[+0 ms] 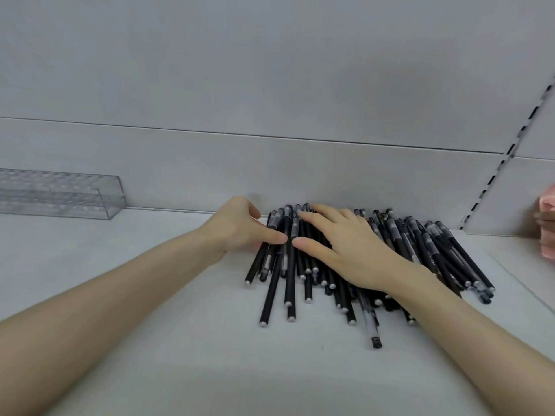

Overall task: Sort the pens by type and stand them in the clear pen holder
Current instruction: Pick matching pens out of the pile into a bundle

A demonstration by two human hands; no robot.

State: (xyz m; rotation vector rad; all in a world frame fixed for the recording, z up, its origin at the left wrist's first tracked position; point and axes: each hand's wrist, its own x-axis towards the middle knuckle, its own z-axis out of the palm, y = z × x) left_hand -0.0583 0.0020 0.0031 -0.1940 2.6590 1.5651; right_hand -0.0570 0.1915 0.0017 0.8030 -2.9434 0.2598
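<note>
Nearest to me, two bare forearms enter from the lower corners and converge toward the middle of the white shelf (126, 295); the left forearm rises from the lower left, the right from the lower right, crossing over the near ends of the pens (303, 283). The pens form one loose black pile, lying flat and roughly parallel, with their silver-tipped ends toward me and their far ends close to the back panel (270, 163); one pen with a clear barrel juts nearest to me. The right hand (345, 244) lies palm down on top of the pile, fingers straight and spread, grasping nothing; its thumb points left. The left hand (237, 226) sits at the pile's left edge, fingers curled, thumb laid across a few pens and pinching them against the fingers beneath; the two thumb tips nearly meet. Farther off, at the left, the clear pen holder (90, 195) stands on the shelf against the back panel, well apart from the pile. At the right edge I see a slotted rail (495, 178) and a blurred pink object (548, 223).
</note>
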